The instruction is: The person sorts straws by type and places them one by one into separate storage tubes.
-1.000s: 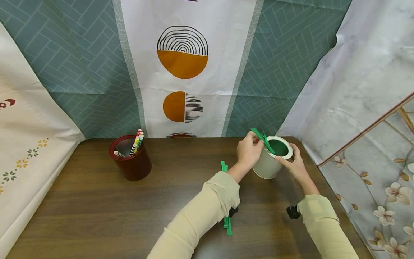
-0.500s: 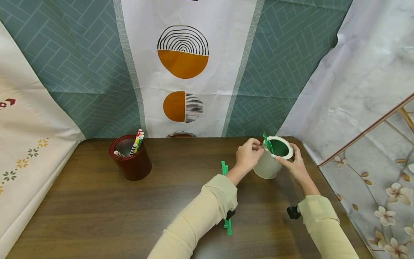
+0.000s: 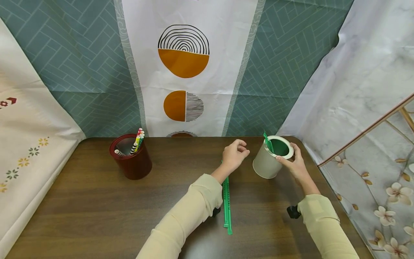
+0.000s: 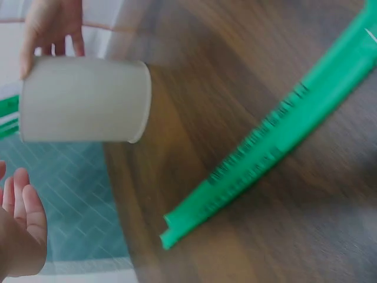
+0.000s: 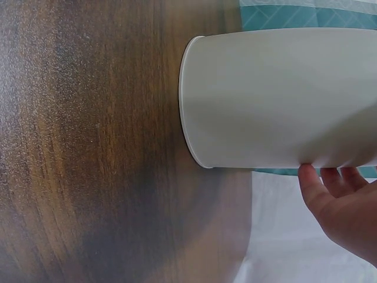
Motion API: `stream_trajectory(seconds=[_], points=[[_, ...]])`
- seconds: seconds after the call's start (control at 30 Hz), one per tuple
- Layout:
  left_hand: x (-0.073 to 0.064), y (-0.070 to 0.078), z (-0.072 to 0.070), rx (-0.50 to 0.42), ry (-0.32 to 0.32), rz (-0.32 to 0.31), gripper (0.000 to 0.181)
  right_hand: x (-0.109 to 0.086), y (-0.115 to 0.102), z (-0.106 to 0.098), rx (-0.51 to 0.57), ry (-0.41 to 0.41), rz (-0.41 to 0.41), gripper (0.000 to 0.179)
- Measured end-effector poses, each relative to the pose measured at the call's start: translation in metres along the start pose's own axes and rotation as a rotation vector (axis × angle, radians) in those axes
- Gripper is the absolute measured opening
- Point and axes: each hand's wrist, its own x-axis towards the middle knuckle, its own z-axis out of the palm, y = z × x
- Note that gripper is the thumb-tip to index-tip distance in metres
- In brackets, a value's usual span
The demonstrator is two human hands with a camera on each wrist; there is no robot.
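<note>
My right hand (image 3: 295, 165) grips a cream cylindrical holder (image 3: 266, 163) by its rim, thumb at the front edge and fingers along the right side. Its inside is green, and slim green packets (image 3: 268, 143) lean out over the left of the rim; their lower ends are hidden. In the right wrist view the fingers (image 5: 312, 186) press the holder's wall. My left hand (image 3: 234, 154) hovers left of the holder, holding nothing, its fingers loosely bent. Under that forearm, long slim green packets (image 3: 227, 205) lie on the table, with dark print showing in the left wrist view.
A dark red cup (image 3: 134, 163) with several striped and coloured pens (image 3: 137, 142) stands at the back left of the wooden table (image 3: 97, 208). Patterned cloths (image 3: 184, 72) hang along the back and both sides.
My left hand let go of a green packet at the holder's rim, then drew away to the left. The right hand keeps its grip on the holder.
</note>
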Motion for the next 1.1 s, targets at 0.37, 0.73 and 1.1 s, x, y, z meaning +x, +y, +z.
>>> stream_trajectory(seconds=[0.37,0.73,1.1], points=[[-0.012,-0.053,-0.011,0.039,-0.022,-0.051,0.023,0.001,-0.002,-0.001,0.004,-0.022,-0.002,0.079],[-0.032,-0.086,-0.006,0.063,-0.034,-0.111,0.022,0.0,-0.002,-0.001,0.004,-0.022,0.01,0.079],[-0.045,-0.098,-0.003,0.204,-0.002,-0.137,0.022,-0.004,-0.003,-0.001,-0.013,-0.009,0.003,0.078]])
